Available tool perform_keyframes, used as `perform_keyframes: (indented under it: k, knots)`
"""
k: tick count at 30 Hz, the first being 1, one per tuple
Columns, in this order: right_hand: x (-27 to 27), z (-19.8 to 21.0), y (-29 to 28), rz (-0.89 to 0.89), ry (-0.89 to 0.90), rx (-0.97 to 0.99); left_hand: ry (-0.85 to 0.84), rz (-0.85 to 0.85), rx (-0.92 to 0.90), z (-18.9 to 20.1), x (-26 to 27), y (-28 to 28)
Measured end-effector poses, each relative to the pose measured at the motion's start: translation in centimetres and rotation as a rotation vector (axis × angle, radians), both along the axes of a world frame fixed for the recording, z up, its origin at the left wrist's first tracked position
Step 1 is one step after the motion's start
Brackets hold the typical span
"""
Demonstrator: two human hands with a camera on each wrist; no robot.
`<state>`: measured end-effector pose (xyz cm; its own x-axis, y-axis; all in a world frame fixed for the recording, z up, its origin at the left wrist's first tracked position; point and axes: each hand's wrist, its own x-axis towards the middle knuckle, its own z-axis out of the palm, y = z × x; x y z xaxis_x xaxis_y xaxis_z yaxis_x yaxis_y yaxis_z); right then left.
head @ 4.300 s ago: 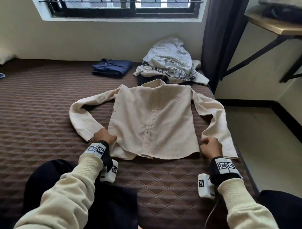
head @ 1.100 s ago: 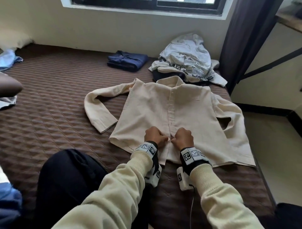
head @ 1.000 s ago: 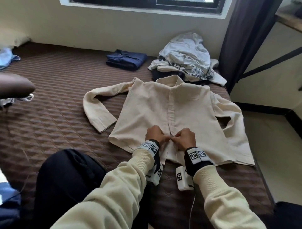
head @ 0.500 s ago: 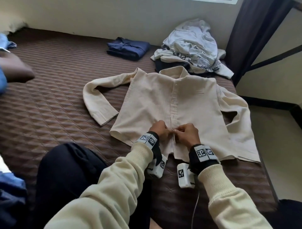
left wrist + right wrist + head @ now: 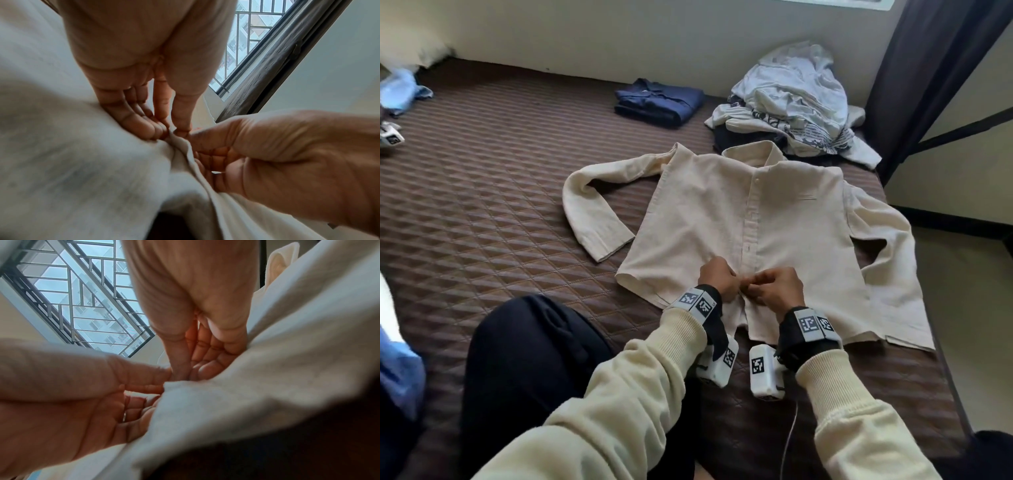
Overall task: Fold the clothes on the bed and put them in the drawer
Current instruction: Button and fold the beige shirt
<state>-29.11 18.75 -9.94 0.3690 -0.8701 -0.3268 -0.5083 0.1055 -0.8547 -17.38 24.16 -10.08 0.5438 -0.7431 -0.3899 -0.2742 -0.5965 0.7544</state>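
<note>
Hands moved inward, left hand [image 5: 717, 278], right hand [image 5: 777, 289] pinching soft cream shirt [image 5: 784, 222] placket

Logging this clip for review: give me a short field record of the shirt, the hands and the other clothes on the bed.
shirt: cream, spread flat face up, sleeves out
left hand: pinches shirt front near hem
right hand: pinches shirt front beside it
folded item: navy garment by wall
unfolded pile: behind collar
bed: brown quilted cover
</note>
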Motion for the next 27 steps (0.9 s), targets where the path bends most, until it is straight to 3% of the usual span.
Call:
perform_keyframes:
  k: [10,16,20,27]
  knots:
    - [0.6,-0.6,0.0,0.044,0.083,-0.033,-0.092,-0.051,0.103,-0.3,-0.1,0.0]
    - [0.5,-1.7,-0.7,0.067,0.011,0.1,-0.286,-0.048,0.048,-0.1,-1.6,1.2]
    - [0.0,-0.5,-0.4,0.089,-0.087,0.148,-0.31,-0.027,0.023,-0.2,-1.8,1.7]
    - [-0.4,-2.4,-0.1,0.035,-0.064,0.022,-0.361,0.025,-0.003,-0.4,-2.1,2.3]
